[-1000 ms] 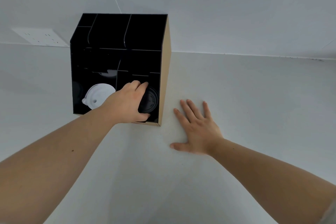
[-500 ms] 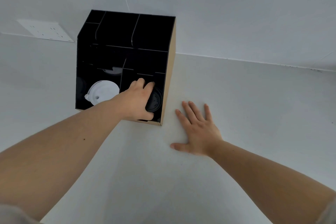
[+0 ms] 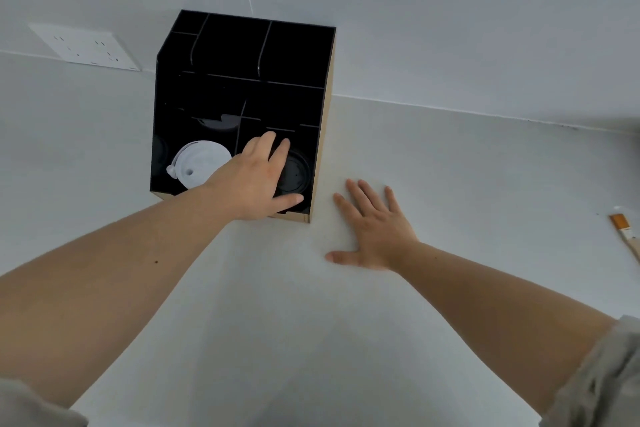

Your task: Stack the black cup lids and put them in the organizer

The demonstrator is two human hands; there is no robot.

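Note:
The black organizer (image 3: 242, 55) with a tan side panel stands on the white counter against the wall. In its front right compartment sits the stack of black cup lids (image 3: 297, 174). My left hand (image 3: 252, 180) reaches into that compartment, with fingers over the stack's top edge and the thumb under its lower edge, gripping it. Part of the stack is hidden behind this hand. To the right of the organizer, my right hand (image 3: 375, 229) lies flat on the counter with fingers spread, holding nothing.
White cup lids (image 3: 201, 163) fill the front left compartment next to the black ones. A white wall socket (image 3: 86, 47) is at the left. A small brush with an orange band (image 3: 623, 229) lies at the counter's right edge.
My left hand's fingers have straightened somewhat over the black lids inside the compartment. My right hand has stayed flat on the counter. The view has shifted slightly.

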